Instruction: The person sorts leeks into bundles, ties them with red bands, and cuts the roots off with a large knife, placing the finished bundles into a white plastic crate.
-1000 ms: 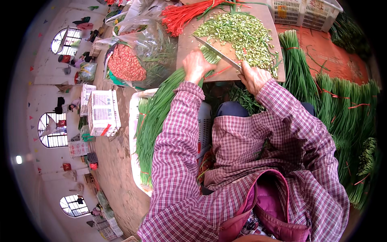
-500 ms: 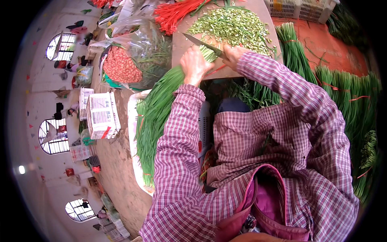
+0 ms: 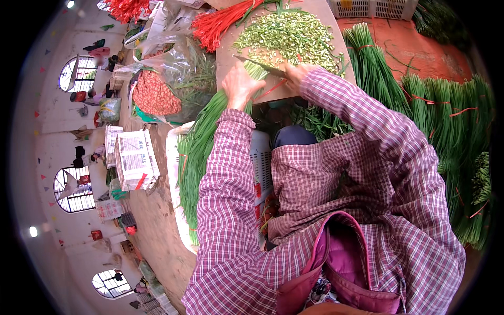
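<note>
Your right hand (image 3: 296,73) grips the knife (image 3: 261,65); your left hand (image 3: 239,86) presses long green stalks (image 3: 202,139) lying over the white crate (image 3: 173,163); a clear bag (image 3: 157,94) holds reddish bits.

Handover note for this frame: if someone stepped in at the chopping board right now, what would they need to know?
Left hand: pressing a bundle of long green stalks onto the cutting board.
Right hand: gripping the knife, its blade laid across the bundle's end.
Done: a large heap of chopped green pieces lies on the board beyond the blade.
Left: most of the held bundle is uncut; many tied bundles lie to the right.
Nearby: red ties at the board's far left.
</note>
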`<state>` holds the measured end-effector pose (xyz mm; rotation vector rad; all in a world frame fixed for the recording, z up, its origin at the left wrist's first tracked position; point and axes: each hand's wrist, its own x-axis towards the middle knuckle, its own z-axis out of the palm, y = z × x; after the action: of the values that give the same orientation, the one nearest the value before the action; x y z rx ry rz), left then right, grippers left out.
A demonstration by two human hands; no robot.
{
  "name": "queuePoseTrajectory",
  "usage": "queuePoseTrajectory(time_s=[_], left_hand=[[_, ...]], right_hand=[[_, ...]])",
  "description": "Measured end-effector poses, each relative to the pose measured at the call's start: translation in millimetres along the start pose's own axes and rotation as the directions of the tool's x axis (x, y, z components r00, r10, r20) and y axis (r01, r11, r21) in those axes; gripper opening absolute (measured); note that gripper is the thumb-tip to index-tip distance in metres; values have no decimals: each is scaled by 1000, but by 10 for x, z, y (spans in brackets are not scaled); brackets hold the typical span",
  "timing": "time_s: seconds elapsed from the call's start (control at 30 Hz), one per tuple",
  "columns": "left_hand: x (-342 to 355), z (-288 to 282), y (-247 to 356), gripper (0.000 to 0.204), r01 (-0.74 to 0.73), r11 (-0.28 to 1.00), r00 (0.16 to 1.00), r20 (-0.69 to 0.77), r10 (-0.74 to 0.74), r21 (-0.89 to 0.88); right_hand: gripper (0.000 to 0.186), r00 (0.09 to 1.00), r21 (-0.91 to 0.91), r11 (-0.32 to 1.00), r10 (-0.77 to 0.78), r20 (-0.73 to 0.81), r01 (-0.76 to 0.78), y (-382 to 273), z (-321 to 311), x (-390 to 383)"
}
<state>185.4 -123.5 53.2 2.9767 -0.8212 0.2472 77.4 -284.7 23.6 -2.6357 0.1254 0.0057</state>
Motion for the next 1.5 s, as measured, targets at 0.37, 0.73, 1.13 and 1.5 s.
queuePoseTrajectory(time_s=[0.37, 0.73, 1.13, 1.5], left_hand=[[-134, -418, -768, 56, -111, 806, 965, -256, -52, -581], [-1670, -1359, -312, 84, -487, 794, 736, -661, 149, -363], [-2842, -1083, -445, 63, -44, -222, 905, 56, -422, -974], [-2925, -733, -679, 53, -195, -311, 821, 19, -570, -930]], right_hand=[[50, 839, -138, 967, -255, -480, 215, 81, -261, 229], [82, 718, 645, -427, -635, 286, -635, -1642, 335, -119], [92, 914, 936, 4, -217, -342, 351, -1981, 569, -1100], [65, 990, 883, -452, 11, -139, 129, -2091, 1116, -1173]])
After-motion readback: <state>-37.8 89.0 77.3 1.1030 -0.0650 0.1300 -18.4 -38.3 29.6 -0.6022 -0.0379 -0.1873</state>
